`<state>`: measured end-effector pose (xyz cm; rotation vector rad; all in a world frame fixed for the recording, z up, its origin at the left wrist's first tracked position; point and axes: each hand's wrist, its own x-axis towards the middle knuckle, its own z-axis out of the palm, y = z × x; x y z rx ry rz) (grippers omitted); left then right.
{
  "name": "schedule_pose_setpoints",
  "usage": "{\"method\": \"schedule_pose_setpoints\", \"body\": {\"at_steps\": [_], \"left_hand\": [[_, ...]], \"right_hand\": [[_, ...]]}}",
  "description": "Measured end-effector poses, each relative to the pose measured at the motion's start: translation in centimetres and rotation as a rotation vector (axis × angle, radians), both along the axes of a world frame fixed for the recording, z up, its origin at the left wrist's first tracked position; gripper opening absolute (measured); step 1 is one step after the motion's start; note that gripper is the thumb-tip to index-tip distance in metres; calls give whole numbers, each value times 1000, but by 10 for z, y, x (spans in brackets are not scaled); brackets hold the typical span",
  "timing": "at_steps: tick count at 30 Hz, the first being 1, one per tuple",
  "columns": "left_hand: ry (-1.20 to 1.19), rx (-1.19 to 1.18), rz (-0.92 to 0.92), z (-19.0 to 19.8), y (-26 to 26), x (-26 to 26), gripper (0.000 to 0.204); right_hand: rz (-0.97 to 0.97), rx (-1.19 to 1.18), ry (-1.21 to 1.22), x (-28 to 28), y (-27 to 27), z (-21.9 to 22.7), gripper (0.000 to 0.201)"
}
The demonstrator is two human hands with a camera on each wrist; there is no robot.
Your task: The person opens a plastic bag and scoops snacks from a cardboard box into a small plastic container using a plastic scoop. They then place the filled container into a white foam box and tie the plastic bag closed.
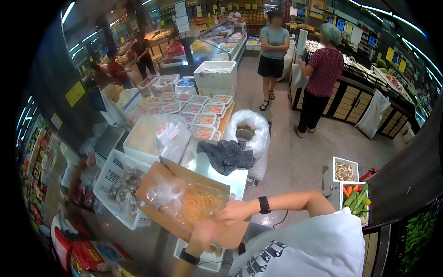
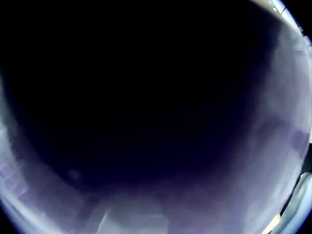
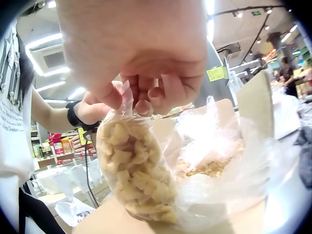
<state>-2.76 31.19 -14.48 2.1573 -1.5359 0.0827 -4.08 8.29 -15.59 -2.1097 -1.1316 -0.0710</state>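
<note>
1. Pinching crinkled neck (image 3: 126,105) of clear, bulging bag (image 3: 134,163) of pale chunks (image 3: 146,185) with right hand (image 3: 139,51).
2. Near neck with left hand (image 3: 91,111); cannot tell its grip.
3. Held at edge of cardboard box (image 1: 203,177) containing filmy plastic (image 1: 162,187), orange grainy bits (image 1: 200,199).

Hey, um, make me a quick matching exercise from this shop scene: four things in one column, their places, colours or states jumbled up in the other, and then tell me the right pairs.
Things
1. Cardboard box
2. Clear bag of pale chunks
3. Dark grey bundle
4. Large yellow sign

Places, colours or states
A. Crumpled, beside a white sack
B. On a dark pillar
C. Brown and open-topped
D. Pinched near its top by the right hand

Pairs: 1-C, 2-D, 3-A, 4-B
</note>
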Motion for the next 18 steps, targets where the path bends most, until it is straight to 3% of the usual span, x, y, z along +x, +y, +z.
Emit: {"method": "schedule_pose_setpoints", "body": {"at_steps": [4, 10, 12, 15, 18], "left_hand": [[102, 36, 67, 12, -5, -2, 11], [-80, -61, 52, -43, 2, -5, 14], [-69, -117, 58, -30, -4, -15, 14], [-69, -140, 87, -3, -3, -29, 12], [-59, -70, 180, -1, 4, -35, 13]], "right_hand": [[61, 57, 0, 0, 10, -3, 12], [35, 4, 55, -1, 10, 0, 15], [56, -88, 129, -5, 10, 13, 15], [183, -28, 199, -3, 11, 6, 16], [218, -130, 141, -3, 8, 2, 13]]}}
